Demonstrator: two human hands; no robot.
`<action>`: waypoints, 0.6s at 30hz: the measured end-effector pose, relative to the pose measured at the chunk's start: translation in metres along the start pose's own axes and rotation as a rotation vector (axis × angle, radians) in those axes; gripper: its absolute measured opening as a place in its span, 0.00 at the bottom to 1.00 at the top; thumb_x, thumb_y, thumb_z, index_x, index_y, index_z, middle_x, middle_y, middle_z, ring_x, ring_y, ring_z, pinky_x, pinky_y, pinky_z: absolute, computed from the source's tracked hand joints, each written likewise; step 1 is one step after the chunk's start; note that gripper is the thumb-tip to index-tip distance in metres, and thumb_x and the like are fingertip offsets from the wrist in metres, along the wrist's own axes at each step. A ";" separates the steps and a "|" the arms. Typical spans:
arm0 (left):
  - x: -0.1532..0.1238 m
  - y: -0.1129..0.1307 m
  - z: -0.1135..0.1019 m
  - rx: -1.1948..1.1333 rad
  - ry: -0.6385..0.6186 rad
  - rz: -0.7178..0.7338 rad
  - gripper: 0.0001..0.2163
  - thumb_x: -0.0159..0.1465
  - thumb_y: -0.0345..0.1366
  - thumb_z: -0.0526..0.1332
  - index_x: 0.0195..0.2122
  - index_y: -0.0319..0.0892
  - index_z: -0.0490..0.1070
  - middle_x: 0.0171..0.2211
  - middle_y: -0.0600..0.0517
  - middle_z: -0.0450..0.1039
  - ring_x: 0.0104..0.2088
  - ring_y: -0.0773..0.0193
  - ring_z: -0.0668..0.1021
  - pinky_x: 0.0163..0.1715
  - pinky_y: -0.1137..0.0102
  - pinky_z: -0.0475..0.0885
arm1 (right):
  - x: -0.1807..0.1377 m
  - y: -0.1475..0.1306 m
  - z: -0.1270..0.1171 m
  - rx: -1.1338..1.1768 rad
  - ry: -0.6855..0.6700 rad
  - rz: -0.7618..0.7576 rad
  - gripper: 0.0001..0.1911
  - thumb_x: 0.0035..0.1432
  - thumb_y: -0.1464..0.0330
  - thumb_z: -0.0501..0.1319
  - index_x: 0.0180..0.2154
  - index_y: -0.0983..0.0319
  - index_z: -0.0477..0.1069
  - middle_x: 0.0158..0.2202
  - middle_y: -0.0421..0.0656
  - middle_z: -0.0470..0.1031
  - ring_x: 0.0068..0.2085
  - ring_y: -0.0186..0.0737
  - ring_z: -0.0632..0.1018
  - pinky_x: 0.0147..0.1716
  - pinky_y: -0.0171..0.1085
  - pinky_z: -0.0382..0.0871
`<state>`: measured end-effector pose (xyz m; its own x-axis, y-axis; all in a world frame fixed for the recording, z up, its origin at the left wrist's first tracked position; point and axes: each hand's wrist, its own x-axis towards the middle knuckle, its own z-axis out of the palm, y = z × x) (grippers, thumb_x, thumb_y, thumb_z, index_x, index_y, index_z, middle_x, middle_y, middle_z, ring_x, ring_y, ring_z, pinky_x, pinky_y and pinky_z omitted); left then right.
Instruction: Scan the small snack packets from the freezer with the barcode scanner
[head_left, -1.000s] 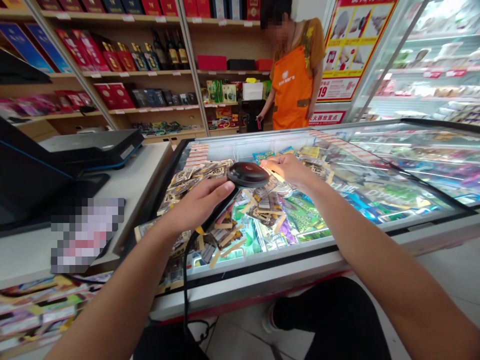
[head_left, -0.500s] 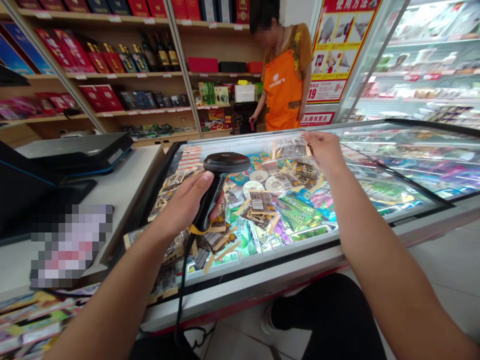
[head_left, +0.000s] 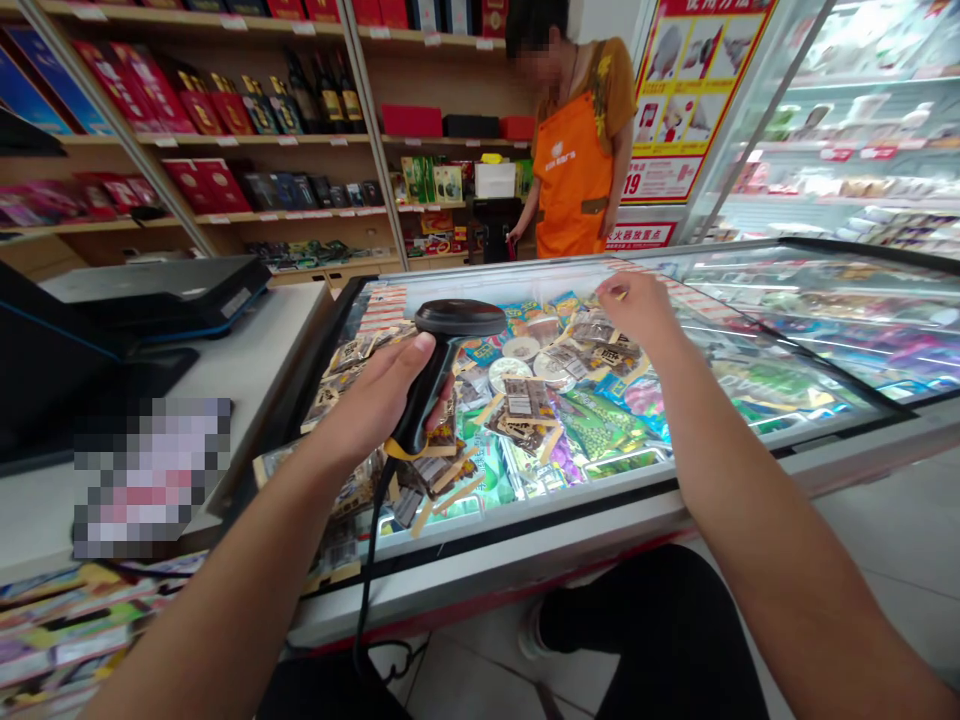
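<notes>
My left hand is wrapped round the handle of a black barcode scanner, its head above the glass top and its cable hanging down. Over the far part of the glass, my right hand has its fingers pinched together. A small tan bit shows at its fingertips, too little to name. Just below and left of it lies a clear-and-brown snack packet on other packets. More brown snack packets with tan ends lie in the middle and along the left side of the glass-topped freezer.
Left of the freezer is a counter with a black scale and a blurred-out flat item. A person in an orange apron stands behind the freezer, before shelves of boxes and bottles. Colourful packs sit at lower left.
The packet that my right hand held up now lies lower, on the pile. That hand has shifted slightly left. My left hand keeps the scanner in nearly the same place.
</notes>
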<state>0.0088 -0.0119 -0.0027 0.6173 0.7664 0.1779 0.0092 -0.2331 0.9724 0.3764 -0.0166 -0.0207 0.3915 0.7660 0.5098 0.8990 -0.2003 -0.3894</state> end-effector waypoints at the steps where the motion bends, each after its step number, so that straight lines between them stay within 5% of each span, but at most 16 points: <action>1: 0.000 0.000 0.000 0.004 -0.004 -0.003 0.27 0.65 0.62 0.57 0.28 0.40 0.70 0.23 0.51 0.71 0.16 0.69 0.70 0.15 0.73 0.63 | -0.006 -0.015 0.002 0.097 -0.096 -0.057 0.19 0.67 0.63 0.55 0.46 0.67 0.80 0.46 0.57 0.82 0.47 0.53 0.82 0.50 0.46 0.73; 4: 0.000 0.001 0.000 0.019 -0.008 0.004 0.27 0.67 0.61 0.55 0.27 0.40 0.70 0.21 0.51 0.71 0.16 0.68 0.70 0.15 0.74 0.63 | -0.030 -0.052 0.011 0.193 -0.591 -0.304 0.24 0.62 0.50 0.64 0.52 0.56 0.78 0.55 0.48 0.80 0.52 0.53 0.80 0.51 0.46 0.74; 7: -0.002 0.004 0.002 0.021 0.013 0.011 0.24 0.67 0.59 0.56 0.28 0.40 0.70 0.21 0.52 0.72 0.16 0.69 0.70 0.16 0.74 0.64 | -0.048 -0.070 0.018 0.030 -0.827 -0.419 0.41 0.47 0.46 0.74 0.61 0.53 0.72 0.66 0.49 0.69 0.66 0.64 0.68 0.61 0.55 0.68; 12: -0.004 0.007 0.005 0.040 0.016 -0.068 0.23 0.66 0.58 0.59 0.27 0.41 0.68 0.22 0.51 0.72 0.16 0.68 0.71 0.16 0.74 0.64 | -0.053 -0.071 0.024 0.032 -0.800 -0.448 0.45 0.47 0.48 0.74 0.63 0.56 0.67 0.65 0.52 0.68 0.66 0.65 0.67 0.62 0.57 0.66; 18: -0.003 0.004 0.014 -0.116 -0.002 -0.240 0.23 0.66 0.58 0.58 0.30 0.41 0.68 0.22 0.51 0.72 0.14 0.70 0.70 0.15 0.75 0.63 | -0.055 -0.074 0.030 0.127 -0.571 -0.449 0.47 0.50 0.55 0.75 0.67 0.55 0.60 0.67 0.53 0.62 0.66 0.65 0.67 0.61 0.58 0.67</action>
<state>0.0181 -0.0232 -0.0014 0.6101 0.7900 -0.0601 0.0654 0.0254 0.9975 0.2824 -0.0255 -0.0434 -0.2029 0.9633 0.1759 0.9056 0.2529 -0.3404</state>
